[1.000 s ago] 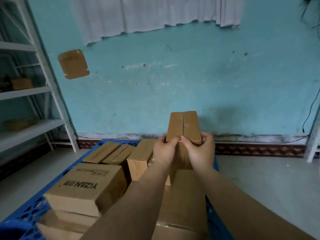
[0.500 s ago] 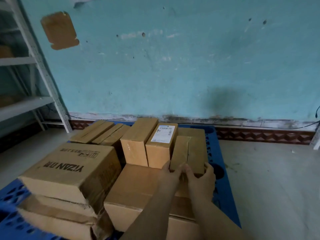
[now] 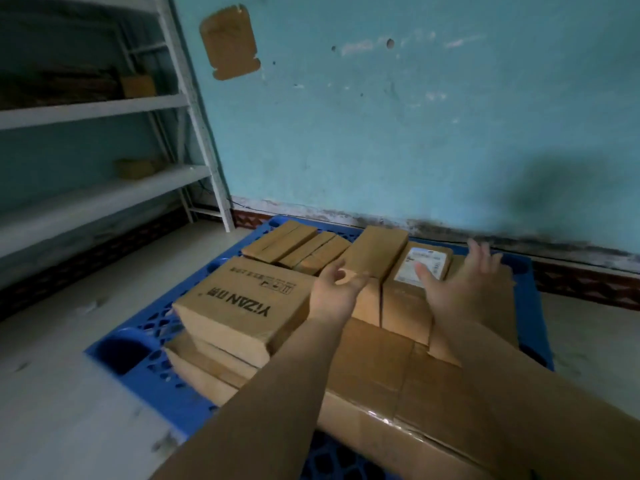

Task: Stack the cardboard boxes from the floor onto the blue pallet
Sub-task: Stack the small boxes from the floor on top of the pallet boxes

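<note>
Both the left hand (image 3: pixel 334 292) and right hand (image 3: pixel 457 285) hover with fingers (image 3: pixel 479 249) spread, holding nothing; beneath them brown cardboard boxes (image 3: pixel 372 252) sit on the blue plastic pallet (image 3: pixel 535 306); lift clear without nudging them

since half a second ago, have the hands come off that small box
Yes. Both hands, left and right, are open and lifted clear above the boxes on the blue pallet.

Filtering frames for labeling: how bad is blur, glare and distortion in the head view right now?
Head view: motion blur smears both hands, the right hand worst; wide-angle bowing tilts the white shelf rack; tape glare on the large front box; a soft dark shadow on the teal wall; YIZAN box print still readable.
</note>
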### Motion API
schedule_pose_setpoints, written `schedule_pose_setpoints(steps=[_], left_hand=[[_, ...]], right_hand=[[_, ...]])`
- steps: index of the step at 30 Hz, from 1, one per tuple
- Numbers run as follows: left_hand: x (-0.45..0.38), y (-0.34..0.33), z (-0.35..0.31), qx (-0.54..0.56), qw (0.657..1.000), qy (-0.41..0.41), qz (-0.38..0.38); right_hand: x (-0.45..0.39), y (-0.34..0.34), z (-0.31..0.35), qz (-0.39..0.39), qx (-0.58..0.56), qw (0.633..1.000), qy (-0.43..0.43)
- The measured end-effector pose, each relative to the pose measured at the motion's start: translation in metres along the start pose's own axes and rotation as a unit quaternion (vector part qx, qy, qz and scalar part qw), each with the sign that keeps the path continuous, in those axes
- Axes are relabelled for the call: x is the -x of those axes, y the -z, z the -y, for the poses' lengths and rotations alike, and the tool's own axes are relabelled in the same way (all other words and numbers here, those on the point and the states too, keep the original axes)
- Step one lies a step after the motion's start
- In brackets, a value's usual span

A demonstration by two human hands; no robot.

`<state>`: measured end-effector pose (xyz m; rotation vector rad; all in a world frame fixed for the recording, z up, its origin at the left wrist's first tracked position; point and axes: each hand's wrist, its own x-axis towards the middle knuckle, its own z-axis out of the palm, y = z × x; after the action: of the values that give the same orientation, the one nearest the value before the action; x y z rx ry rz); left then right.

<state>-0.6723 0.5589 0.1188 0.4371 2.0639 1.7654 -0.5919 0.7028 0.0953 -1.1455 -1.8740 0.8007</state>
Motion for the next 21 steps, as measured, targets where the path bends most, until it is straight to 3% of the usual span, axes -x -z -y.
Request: schedule_pose_setpoints(steps=[3, 5, 8, 11, 16, 21], left_hand=[[0.011, 0.082, -0.008, 0.027, 0.994, 0.011, -0.103], [0.032, 0.146, -0.008, 0.021, 0.984, 0.006, -0.175], [0.093, 0.255, 0.007, 0.011, 0.957, -0.005, -0.291], [0.189, 0.357, 0.047, -0.004, 0.909, 0.014, -0.417], [0.370, 0.456, 0.153, 0.005, 0.821, 0.116, -0.558], [0.480, 0.482, 0.280, 0.062, 0.737, 0.229, -0.633]], right_hand=[[0.034, -0.030, 0.069, 0.074, -0.113, 0.987, 0.092], [0.082, -0.058, 0.121, 0.187, -0.187, 0.956, 0.126], [0.197, -0.104, 0.188, 0.404, -0.251, 0.864, 0.165], [0.340, -0.137, 0.226, 0.547, -0.267, 0.774, 0.171], [0.548, -0.153, 0.217, 0.711, -0.202, 0.656, 0.156], [0.685, -0.176, 0.154, 0.795, -0.084, 0.574, 0.177]])
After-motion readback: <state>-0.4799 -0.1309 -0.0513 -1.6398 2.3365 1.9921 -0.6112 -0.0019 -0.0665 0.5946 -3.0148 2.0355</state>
